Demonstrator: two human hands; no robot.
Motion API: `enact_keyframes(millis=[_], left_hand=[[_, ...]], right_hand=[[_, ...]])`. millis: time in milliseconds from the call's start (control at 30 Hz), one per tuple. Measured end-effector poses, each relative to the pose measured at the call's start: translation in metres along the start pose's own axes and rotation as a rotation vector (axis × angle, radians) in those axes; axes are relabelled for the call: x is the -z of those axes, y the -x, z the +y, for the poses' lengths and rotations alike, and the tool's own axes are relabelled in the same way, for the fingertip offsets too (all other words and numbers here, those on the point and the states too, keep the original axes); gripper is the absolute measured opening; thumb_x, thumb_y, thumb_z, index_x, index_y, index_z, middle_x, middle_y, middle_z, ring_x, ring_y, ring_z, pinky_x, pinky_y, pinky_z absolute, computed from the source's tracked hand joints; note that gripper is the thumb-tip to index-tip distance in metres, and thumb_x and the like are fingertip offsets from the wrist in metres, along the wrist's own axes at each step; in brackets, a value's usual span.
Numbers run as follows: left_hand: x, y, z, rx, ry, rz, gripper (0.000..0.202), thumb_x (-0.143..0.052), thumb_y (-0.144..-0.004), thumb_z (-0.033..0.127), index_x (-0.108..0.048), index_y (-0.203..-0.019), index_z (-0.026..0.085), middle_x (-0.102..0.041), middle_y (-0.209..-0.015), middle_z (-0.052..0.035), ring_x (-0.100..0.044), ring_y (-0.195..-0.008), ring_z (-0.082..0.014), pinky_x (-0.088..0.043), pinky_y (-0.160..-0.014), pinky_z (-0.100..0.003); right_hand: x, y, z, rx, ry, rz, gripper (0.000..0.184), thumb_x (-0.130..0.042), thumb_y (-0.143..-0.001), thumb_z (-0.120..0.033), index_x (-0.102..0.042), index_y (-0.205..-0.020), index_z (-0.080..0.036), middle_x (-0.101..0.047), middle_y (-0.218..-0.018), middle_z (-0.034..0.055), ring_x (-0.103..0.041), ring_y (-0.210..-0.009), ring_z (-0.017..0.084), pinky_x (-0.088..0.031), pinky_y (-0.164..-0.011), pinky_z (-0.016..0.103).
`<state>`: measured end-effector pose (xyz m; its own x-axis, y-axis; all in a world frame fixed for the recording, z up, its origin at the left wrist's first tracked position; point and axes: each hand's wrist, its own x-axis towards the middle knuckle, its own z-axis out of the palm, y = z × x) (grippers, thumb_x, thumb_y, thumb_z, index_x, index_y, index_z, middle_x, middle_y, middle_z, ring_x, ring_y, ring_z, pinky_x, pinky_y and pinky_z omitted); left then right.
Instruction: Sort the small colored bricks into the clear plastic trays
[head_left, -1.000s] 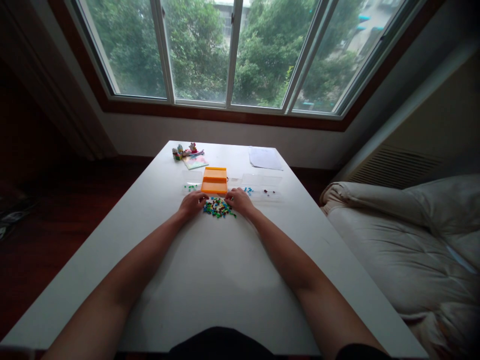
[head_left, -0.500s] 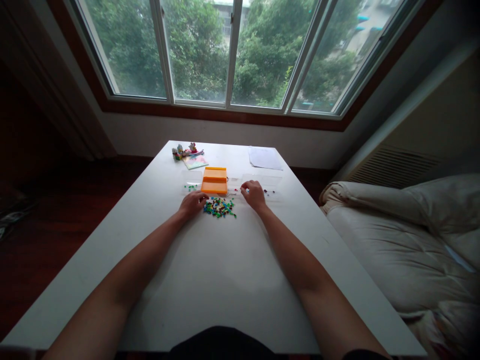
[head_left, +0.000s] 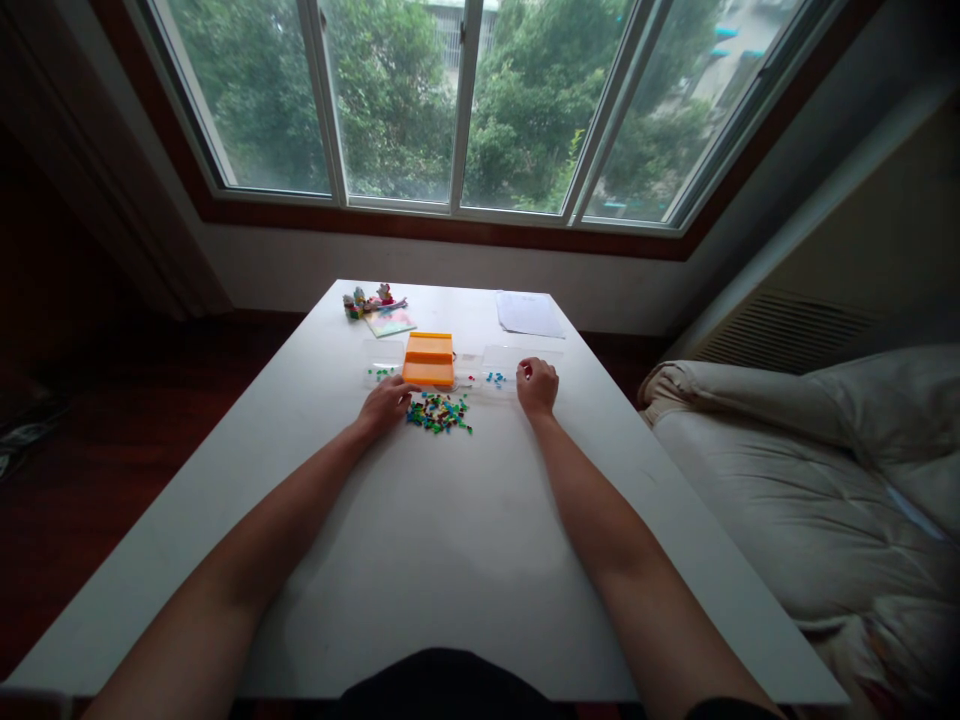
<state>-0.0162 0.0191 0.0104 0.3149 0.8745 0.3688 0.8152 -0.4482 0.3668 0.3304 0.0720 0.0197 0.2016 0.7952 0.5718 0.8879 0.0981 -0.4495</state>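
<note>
A loose pile of small coloured building bricks (head_left: pixel 441 413), mostly green, with blue, yellow and dark red among them, lies on the white table. My left hand (head_left: pixel 382 403) rests at the pile's left edge, its fingers stretched out and nothing visible in them. My right hand (head_left: pixel 538 386) is over the right part of a clear plastic tray (head_left: pixel 517 354), fingertips pinched together; whatever is between them is too small to make out. Several blue bricks (head_left: pixel 496 378) lie in the tray just left of that hand. A red brick (head_left: pixel 471 378) sits in a smaller clear section.
Behind the pile stands an open orange case (head_left: pixel 428 370). Green bricks (head_left: pixel 381 372) lie in another clear tray (head_left: pixel 384 350) to its left. Farther back are small brick figures (head_left: pixel 367 302), a pastel booklet (head_left: pixel 391 321) and white papers (head_left: pixel 531 314). A sofa (head_left: pixel 787 470) stands at right.
My right hand has moved right along the clear tray, uncovering the blue bricks. My left hand has stayed beside the pile, its fingers reaching slightly farther out.
</note>
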Motion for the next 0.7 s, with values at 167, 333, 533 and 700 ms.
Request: enact_keyframes(millis=[167,333,533,700], left_hand=[[-0.004,-0.003,0.002,-0.055,-0.095,-0.054,0.041,-0.05,-0.091,0.018,-0.071,-0.124,0.029,-0.06,-0.103,-0.0091,-0.053,-0.098,-0.0232,-0.045,-0.095,-0.037],[-0.006,-0.002,-0.001,-0.029,-0.115,-0.026,0.038,-0.049,-0.092,0.02,-0.073,-0.12,0.028,-0.059,-0.102,-0.0095,-0.053,-0.096,-0.0237,-0.045,-0.093,-0.038],[-0.005,-0.001,-0.003,0.012,-0.041,0.002,0.035,-0.048,-0.093,0.019,-0.075,-0.114,0.027,-0.059,-0.099,-0.0082,-0.054,-0.096,-0.023,-0.046,-0.092,-0.036],[-0.004,-0.001,0.003,-0.016,-0.025,-0.027,0.032,-0.052,-0.092,0.02,-0.076,-0.112,0.028,-0.06,-0.099,-0.0077,-0.054,-0.097,-0.0228,-0.046,-0.093,-0.036]], right_hand=[[-0.004,0.006,-0.014,0.093,-0.014,-0.03,0.018,-0.049,-0.091,-0.023,-0.065,-0.094,-0.018,-0.065,-0.087,0.0086,-0.053,-0.089,0.025,-0.037,-0.085,0.034],[-0.005,0.01,-0.019,0.147,-0.045,-0.072,0.019,-0.048,-0.091,-0.022,-0.066,-0.096,-0.018,-0.065,-0.084,0.0077,-0.053,-0.087,0.024,-0.038,-0.085,0.033],[-0.006,0.02,-0.036,0.291,-0.127,-0.253,0.018,-0.05,-0.091,-0.02,-0.067,-0.097,-0.019,-0.066,-0.084,0.0056,-0.056,-0.083,0.021,-0.041,-0.082,0.029],[-0.006,0.029,-0.048,0.42,-0.153,-0.416,0.016,-0.055,-0.087,-0.019,-0.069,-0.095,-0.021,-0.066,-0.081,0.0026,-0.057,-0.077,0.017,-0.04,-0.076,0.025]])
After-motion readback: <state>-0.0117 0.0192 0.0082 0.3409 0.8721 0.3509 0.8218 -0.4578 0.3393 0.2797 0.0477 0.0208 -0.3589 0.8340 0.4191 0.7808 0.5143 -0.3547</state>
